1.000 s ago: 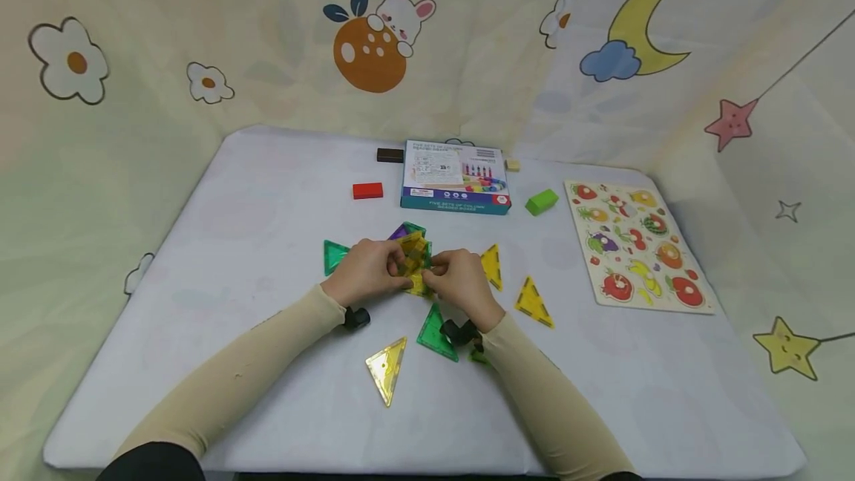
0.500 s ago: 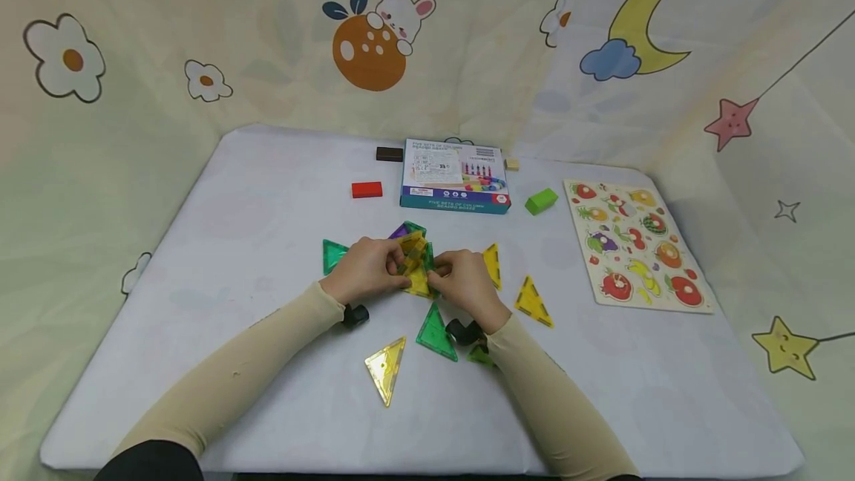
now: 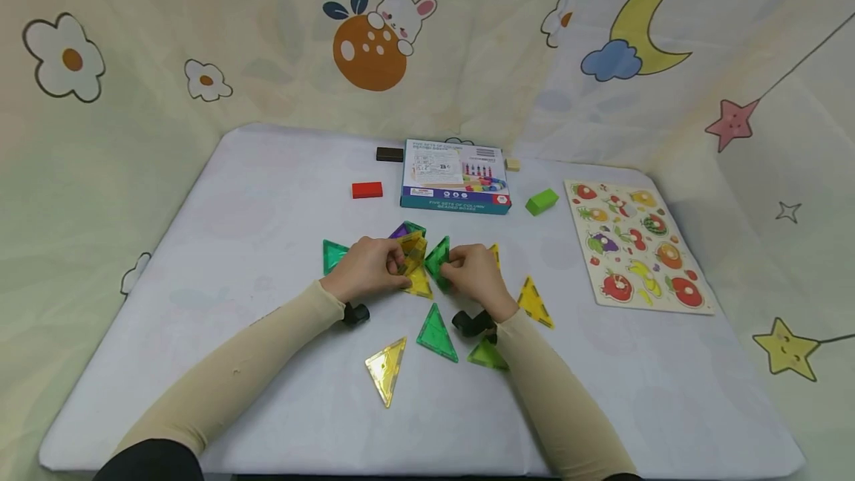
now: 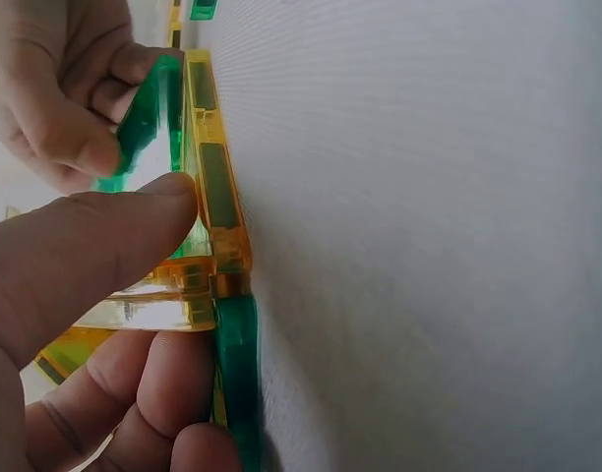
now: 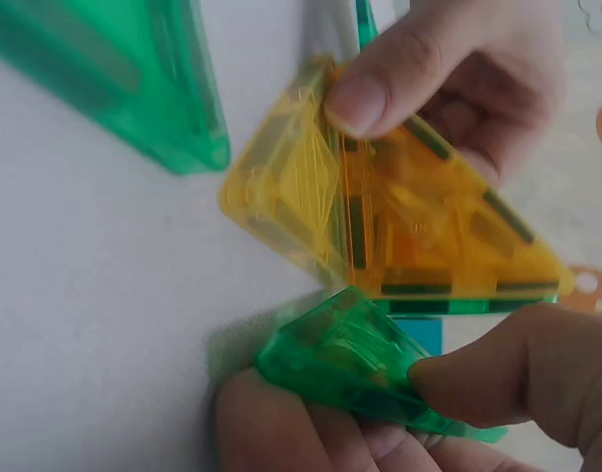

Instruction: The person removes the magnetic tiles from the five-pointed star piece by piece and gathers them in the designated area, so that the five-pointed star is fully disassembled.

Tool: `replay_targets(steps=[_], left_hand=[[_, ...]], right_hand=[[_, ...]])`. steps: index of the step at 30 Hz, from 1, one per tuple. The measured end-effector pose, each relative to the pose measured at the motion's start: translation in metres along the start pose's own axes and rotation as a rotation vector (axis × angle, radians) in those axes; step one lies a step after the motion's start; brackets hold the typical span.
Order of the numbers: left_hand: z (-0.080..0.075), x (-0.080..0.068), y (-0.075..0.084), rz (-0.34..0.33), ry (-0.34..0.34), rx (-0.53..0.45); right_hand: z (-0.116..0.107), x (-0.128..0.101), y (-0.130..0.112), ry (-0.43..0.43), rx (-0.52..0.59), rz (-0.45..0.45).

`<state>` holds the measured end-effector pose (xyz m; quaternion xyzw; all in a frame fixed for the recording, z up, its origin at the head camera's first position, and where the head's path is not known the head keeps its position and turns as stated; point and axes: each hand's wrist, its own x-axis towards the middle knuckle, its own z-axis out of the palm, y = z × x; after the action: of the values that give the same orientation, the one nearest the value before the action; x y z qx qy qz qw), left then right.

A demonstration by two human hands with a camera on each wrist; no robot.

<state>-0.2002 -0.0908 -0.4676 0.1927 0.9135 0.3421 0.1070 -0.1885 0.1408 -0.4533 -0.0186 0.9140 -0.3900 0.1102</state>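
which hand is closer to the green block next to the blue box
Right. The right hand lies below and left of the green block; the left hand sits farther left, beyond the tile cluster.

We are finding the box (image 3: 456, 176) lying at the table's (image 3: 267, 191) far middle, one block (image 3: 367, 190) sitting to its left and another (image 3: 541, 201) to its right. The puzzle board (image 3: 634, 243) is lying further right. Nearer us, loose triangle tiles (image 3: 437, 332) are lying spread between our forearms.
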Motion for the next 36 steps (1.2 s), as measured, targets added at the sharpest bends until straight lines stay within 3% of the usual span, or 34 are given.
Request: replay_targets(steps=[6,14,21,28,32,36], left_hand=[[0.0,0.0,-0.001,-0.008,0.002,-0.012],[0.0,-0.002,-0.002,-0.004,-0.001,-0.026],[-0.001,-0.004,-0.004,0.026,0.0,-0.025],[-0.003,-0.003,-0.007,0.065,-0.009,-0.052],[-0.006,-0.001,-0.008,0.101,-0.014,-0.044],[-0.007,0.0,-0.008,0.12,-0.026,-0.042]], right_hand=[[-0.005,0.014,0.008,0.0,0.119,0.12],[-0.015,0.033,0.012,0.109,0.103,0.183],[-0.022,0.042,0.013,0.228,-0.09,0.106],[-0.024,0.033,0.007,0.265,-0.181,0.069],[-0.015,0.023,0.001,0.258,-0.145,0.003],[-0.002,0.013,-0.004,0.135,-0.026,-0.081]])
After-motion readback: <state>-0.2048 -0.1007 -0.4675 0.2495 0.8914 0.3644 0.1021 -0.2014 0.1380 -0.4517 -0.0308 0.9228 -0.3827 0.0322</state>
